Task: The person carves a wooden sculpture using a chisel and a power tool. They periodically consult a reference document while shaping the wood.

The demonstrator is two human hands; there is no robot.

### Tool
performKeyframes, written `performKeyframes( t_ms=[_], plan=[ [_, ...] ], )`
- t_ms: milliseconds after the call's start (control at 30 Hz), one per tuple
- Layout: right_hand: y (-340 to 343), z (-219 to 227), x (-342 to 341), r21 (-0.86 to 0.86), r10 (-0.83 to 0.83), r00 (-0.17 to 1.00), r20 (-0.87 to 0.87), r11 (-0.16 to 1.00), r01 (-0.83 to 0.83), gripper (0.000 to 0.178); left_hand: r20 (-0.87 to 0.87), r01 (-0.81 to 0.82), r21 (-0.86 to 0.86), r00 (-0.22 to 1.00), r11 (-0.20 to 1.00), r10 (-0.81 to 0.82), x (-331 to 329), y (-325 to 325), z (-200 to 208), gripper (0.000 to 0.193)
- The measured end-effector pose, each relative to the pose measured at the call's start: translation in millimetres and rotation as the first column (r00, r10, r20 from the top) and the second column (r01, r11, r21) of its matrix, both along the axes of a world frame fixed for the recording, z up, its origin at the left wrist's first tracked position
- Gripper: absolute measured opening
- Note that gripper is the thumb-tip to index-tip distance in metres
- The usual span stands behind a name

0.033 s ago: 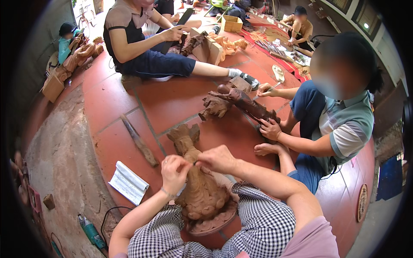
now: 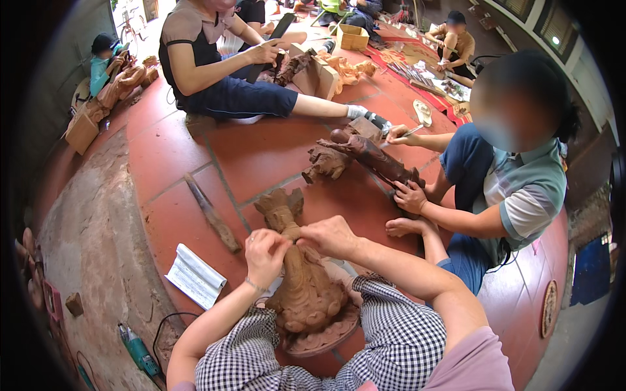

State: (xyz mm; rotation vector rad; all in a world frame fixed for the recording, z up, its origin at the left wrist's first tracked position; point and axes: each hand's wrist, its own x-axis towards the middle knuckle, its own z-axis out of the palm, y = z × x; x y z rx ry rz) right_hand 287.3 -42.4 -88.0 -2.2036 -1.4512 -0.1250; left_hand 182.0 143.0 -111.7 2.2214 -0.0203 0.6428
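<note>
A brown carved wooden figure with a round, scalloped base lies between my knees, its narrow end pointing away from me. My left hand is closed in a pinch at the left side of the narrow neck. On the other side, my right hand is closed with its fingertips against the neck. Whatever the fingers pinch is too small or hidden to name. Beyond both hands, the flared end of the carving rests near the tiled floor.
Left of me lie a wooden mallet-like stick, a folded sheet of printed paper and a green power tool with a black cord. At right, a co-worker works on a dark carved figure. Another person sits ahead.
Both my hands have shifted slightly along the neck, away from me. The carving stays in about the same place.
</note>
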Motion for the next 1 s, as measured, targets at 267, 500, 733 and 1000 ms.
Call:
performKeyframes(
  t_ms=[267,500,733,1000],
  plan=[
    [-8,2,-7,-0.175,0.128,0.99,-0.067,0.975,-0.138,0.015,0.12,0.216,-0.137,0.972,0.967,-0.201,-11,-6,2,0.011],
    [11,12,-5,-0.097,-0.008,1.0,0.03,0.995,0.01,0.022,-0.069,0.144,-0.283,0.983,0.948,-0.169,-5,4,-3,0.007],
    [-23,-23,-37,-0.066,0.098,0.995,0.02,0.993,-0.096,0.023,-0.035,0.284,-0.153,0.956,0.946,-0.293,-51,3,-38,0.014],
    [-21,-18,-38,-0.144,0.069,0.997,0.024,0.987,-0.065,0.024,-0.041,0.231,-0.005,0.972,0.973,-0.231,-50,-2,-18,0.013]
  ],
)
